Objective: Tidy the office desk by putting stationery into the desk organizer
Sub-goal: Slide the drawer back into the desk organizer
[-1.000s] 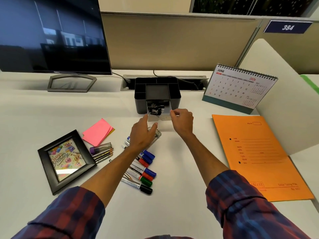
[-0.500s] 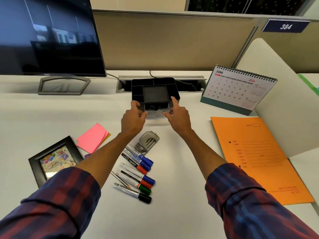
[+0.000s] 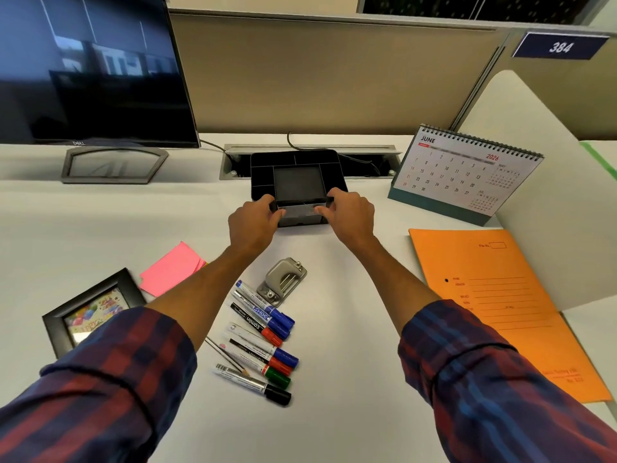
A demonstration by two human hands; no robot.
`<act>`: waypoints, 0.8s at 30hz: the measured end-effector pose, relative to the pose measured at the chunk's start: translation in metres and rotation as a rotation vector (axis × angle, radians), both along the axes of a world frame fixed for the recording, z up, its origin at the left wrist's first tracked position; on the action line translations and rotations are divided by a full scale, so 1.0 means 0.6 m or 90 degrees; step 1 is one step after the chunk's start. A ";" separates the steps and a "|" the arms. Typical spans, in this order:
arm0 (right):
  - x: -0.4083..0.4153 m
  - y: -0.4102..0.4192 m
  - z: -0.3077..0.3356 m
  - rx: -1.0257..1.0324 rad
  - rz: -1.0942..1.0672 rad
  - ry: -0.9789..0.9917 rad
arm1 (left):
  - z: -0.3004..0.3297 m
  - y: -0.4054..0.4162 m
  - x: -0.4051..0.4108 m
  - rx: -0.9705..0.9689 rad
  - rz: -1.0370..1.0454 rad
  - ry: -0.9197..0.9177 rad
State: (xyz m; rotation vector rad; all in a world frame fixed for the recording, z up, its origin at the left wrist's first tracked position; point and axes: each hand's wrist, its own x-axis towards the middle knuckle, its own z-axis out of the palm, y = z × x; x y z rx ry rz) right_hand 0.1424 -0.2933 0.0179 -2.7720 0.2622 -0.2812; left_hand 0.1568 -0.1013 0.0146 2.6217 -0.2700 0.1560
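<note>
Office cubicle: partition point(image 3: 334, 71), monitor point(image 3: 90, 68), desk calendar point(image 3: 464, 168), seemingly numbered "384" point(image 3: 560, 46).

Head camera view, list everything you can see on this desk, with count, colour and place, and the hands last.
desk organizer: one, black, back centre.
markers: about seven, white or silver barrels, blue, red, green and black caps, front centre.
pencil: one, beside the markers.
hole punch: one, grey, behind the markers.
sticky notes: one stack, pink, left.
photo frame: one, black, front left.
monitor: one, black, back left.
calendar: one, white, back right.
folder: one, orange, right.
left hand: grips the organizer's front left corner.
right hand: grips its front right corner.
</note>
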 end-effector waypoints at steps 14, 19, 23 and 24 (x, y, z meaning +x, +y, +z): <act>0.009 0.007 -0.010 -0.013 -0.005 -0.036 | 0.009 0.008 0.033 0.034 -0.009 -0.007; 0.008 0.010 -0.008 0.009 -0.006 -0.017 | 0.008 0.008 0.034 0.039 -0.017 0.008; 0.004 0.016 0.002 0.018 -0.009 -0.007 | 0.000 0.017 0.026 0.050 -0.041 0.036; 0.000 0.017 0.004 0.020 -0.010 -0.013 | -0.002 0.020 0.020 0.055 -0.056 0.039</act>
